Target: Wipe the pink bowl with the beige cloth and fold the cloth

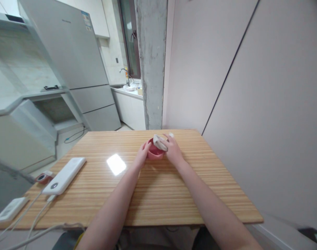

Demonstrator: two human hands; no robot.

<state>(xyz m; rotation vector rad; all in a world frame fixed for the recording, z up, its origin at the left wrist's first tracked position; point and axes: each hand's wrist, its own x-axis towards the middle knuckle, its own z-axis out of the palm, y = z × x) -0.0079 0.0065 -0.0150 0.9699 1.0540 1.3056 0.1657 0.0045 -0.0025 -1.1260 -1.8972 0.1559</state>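
A pink bowl point(155, 156) sits on the wooden table, toward its far edge. My left hand point(143, 152) grips the bowl's left side, with the thumb over the rim. In my right hand point(173, 149) is a whitish cloth point(160, 142), bunched up and pressed to the bowl's far right rim. The cloth hides that part of the rim and some of the inside. Both forearms reach forward across the table.
On the table's left lie a white power bank point(66, 175) with cables, a reddish roll point(44, 178) and a white power strip point(10, 209). A concrete pillar point(153, 66) and a pale wall point(241, 104) stand beyond. A fridge point(67, 48) is at the back left.
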